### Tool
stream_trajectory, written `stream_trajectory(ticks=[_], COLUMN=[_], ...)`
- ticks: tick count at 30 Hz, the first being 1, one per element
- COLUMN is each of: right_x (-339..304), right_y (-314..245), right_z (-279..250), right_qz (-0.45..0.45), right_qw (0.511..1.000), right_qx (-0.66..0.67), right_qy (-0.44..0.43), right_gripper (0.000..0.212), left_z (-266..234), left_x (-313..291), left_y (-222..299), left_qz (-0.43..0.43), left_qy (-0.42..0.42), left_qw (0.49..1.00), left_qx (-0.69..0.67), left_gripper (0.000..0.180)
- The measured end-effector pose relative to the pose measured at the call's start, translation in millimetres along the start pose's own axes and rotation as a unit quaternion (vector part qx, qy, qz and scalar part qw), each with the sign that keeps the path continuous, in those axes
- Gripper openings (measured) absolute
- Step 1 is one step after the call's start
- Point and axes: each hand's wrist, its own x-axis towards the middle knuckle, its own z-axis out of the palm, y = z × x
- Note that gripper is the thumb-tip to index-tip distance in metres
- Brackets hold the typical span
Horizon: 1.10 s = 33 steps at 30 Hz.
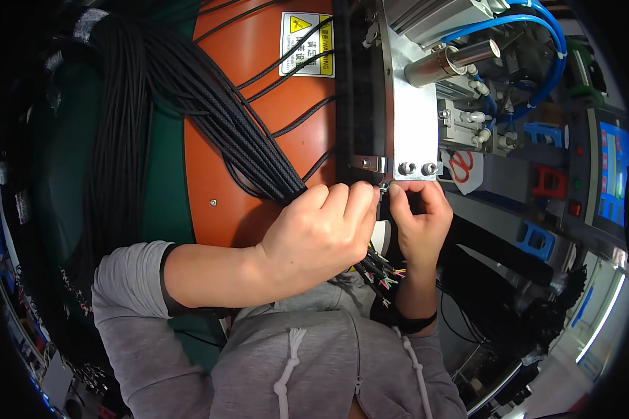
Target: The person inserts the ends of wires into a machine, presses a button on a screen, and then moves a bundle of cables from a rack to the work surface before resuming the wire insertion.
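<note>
My left hand (pixel 321 227) is closed round a thick bundle of black cables (pixel 248 140), which runs down from the upper left. Below its fingers the cut cable ends (pixel 381 272) stick out, showing thin coloured wires. The left fingertips meet those of my right hand (pixel 423 220) at the lower edge of a bright metal plate (pixel 414 119). Between them is a tiny shiny piece (pixel 383 188), too small to name. The right thumb and index finger are pinched together there; what they hold is mostly hidden.
An orange panel (pixel 217 167) with a yellow-and-white warning label (pixel 307 43) lies under the cables. Beyond the plate are a metal cylinder (pixel 433 70) and blue air hoses (pixel 555 35). At right are red-handled scissors (pixel 461 166) and a lit screen (pixel 613 174).
</note>
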Motion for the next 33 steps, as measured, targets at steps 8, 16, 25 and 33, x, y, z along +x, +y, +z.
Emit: stream_trajectory(ticks=[8, 16, 25, 33], right_x=[-2.6, 53.9, 138.3, 155.0], right_y=[16.7, -9.6, -37.6, -21.3], right_z=[6.4, -119.0, -214.5, -226.2], right_qz=[0.18, -0.134, 0.055, 0.08], right_qw=[0.952, 0.935, 0.86, 0.824], right_qx=[0.246, -0.071, -0.352, -0.415], right_qy=[-0.04, 0.321, 0.366, 0.378], right_gripper=[0.003, 0.058, 0.096, 0.093], left_z=[-2.3, -10.3, -5.4, -6.4], left_x=[-4.9, 5.7, 0.0, 1.7], left_y=[1.5, -2.4, -3.9, -3.3], left_qz=[-0.002, 0.027, 0.038, 0.028], left_qy=[-0.036, 0.013, 0.013, 0.017], left_qw=[0.999, 0.999, 0.999, 0.999], left_qx=[-0.02, -0.016, -0.01, -0.021], left_gripper=[0.035, 0.02, 0.019, 0.022])
